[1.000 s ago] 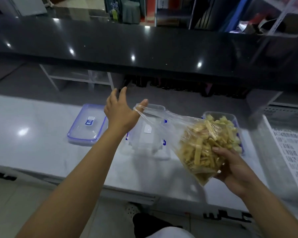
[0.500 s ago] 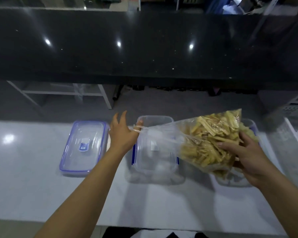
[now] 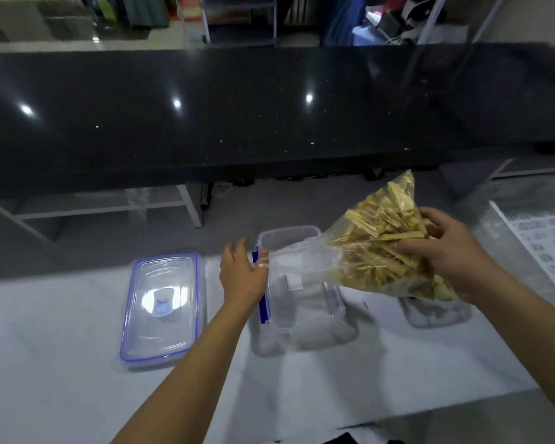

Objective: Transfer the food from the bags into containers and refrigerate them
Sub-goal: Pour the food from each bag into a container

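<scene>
A clear plastic bag [image 3: 375, 251] full of yellow food sticks hangs tilted over an open clear container [image 3: 298, 315] on the white counter. The bag's mouth points left and down, low over the container's left side. My left hand [image 3: 242, 274] pinches the mouth of the bag at the container's left rim. My right hand [image 3: 442, 251] grips the full end of the bag from the right and holds it up high. No sticks lie in the open container.
A lid with a blue seal [image 3: 162, 309] lies flat to the left. Another container [image 3: 436, 312] stands partly hidden under the bag at the right. A black raised counter [image 3: 269, 116] runs across behind. A printed sheet [image 3: 545, 245] lies at far right.
My right hand has lifted the bag's full end higher, tilting it more steeply. My left hand has lowered the bag's mouth to the open container's left rim.
</scene>
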